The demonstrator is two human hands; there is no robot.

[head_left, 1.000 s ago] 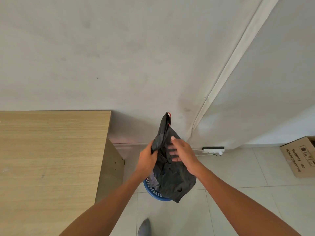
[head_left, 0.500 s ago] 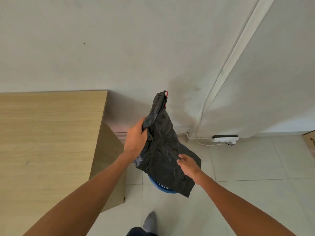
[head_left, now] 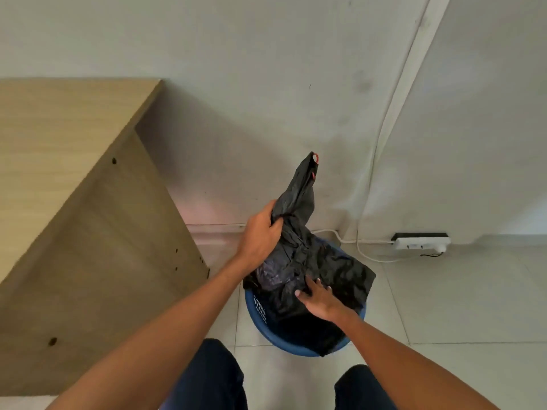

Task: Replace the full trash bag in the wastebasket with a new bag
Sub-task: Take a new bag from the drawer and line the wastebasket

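Firstly, at the far left stood a wooden desk [head_left: 74,173], its side panel w/ small holes. Next to it the left hand [head_left: 260,232] gripped the black trash bag [head_left: 334,267] at the bunched neck, fingers curled tight around the plastic. The bag's top rose above the fist, w/ a red drawstring [head_left: 316,157] at the tip. The bag's lower part hung over the opening of the blue wastebasket [head_left: 296,347], which stood on the tiled floor [head_left: 458,306] near the wall. The right hand [head_left: 318,297] lay on the bag approx. at its middle, fingers rather straight and a bit apart, not curled around it. At the right, a white power strip [head_left: 420,242] w/ its cable [head_left: 364,253] lay by the wall.
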